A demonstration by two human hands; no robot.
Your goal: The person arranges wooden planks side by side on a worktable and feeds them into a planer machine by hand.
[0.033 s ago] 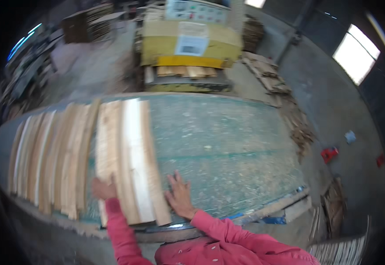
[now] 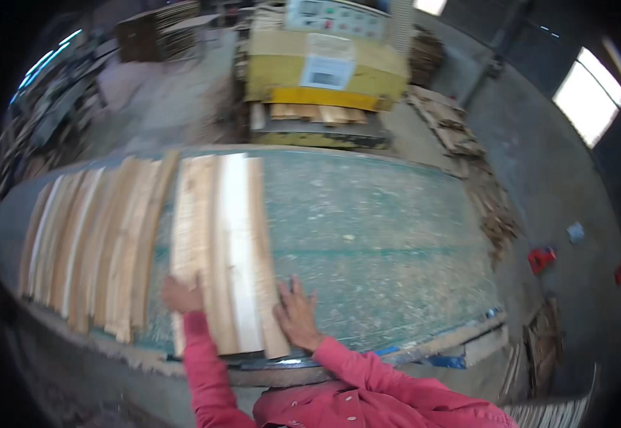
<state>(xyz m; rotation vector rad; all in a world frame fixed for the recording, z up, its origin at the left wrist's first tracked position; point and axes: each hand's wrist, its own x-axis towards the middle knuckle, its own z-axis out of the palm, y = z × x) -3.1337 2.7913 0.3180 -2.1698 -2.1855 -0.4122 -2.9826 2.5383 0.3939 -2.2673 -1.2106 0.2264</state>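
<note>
A group of long, thin wooden strips [image 2: 200, 235] lies side by side on the green tabletop [image 2: 375, 228], one of them a whiter strip [image 2: 239, 250]. My left hand [image 2: 182, 294] rests across the near part of the group's left edge, its fingers bent around the outermost strip and the thumb on top. Against the right edge is my right hand [image 2: 298, 317], fingers spread and lying on the tabletop beside the last strip. Slight blur softens both hands.
More wooden strips [image 2: 100, 242] lie in a row on the left. Beyond the table stands a yellow machine [image 2: 268, 71] with wood pieces [image 2: 317, 113] in its opening. Scrap wood [image 2: 492, 214] is heaped along the right side, with a red object [image 2: 541, 260] on the floor.
The whole view has shifted, so table, strips and hands appear farther right. Both hands keep about the same places at the edges of the strips.
</note>
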